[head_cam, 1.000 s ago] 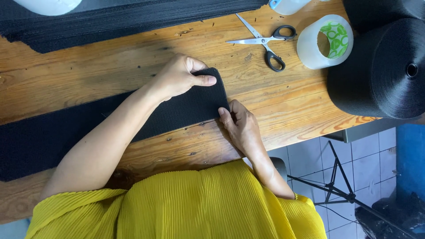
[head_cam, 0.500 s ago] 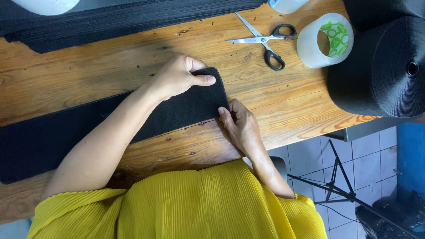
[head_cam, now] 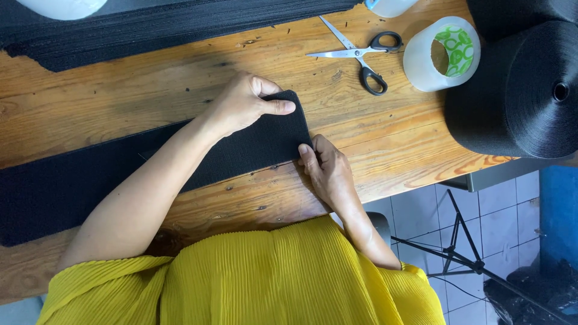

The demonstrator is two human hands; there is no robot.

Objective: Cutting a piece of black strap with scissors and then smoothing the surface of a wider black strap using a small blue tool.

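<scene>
black fabric strip (head_cam: 253,147) lies flat across the wooden worktop (head_cam: 120,114), running from the left edge to a cut end near the middle. i see my left hand (head_cam: 244,105) pressing down on the strip's far corner, thumb stretched along the top edge, so its grip is a flat pin rather than a clasp. my right hand (head_cam: 325,168) sits at the near corner of that same end, fingertips curled onto the edge; whether they pinch the cloth or only press it, i cannot tell. held at both corners like this, the end stays square and taut.

beyond the hands, scissors (head_cam: 361,57) rest closed on the wood, within reach, just beside a roll of clear tape (head_cam: 442,54) standing on its side, hollow core empty. a large black spool (head_cam: 524,90) sits at the right edge of the worktop. more black material (head_cam: 168,27) is stacked along the far side. two white containers at the top edge are cropped, so i cannot see their contents.
</scene>
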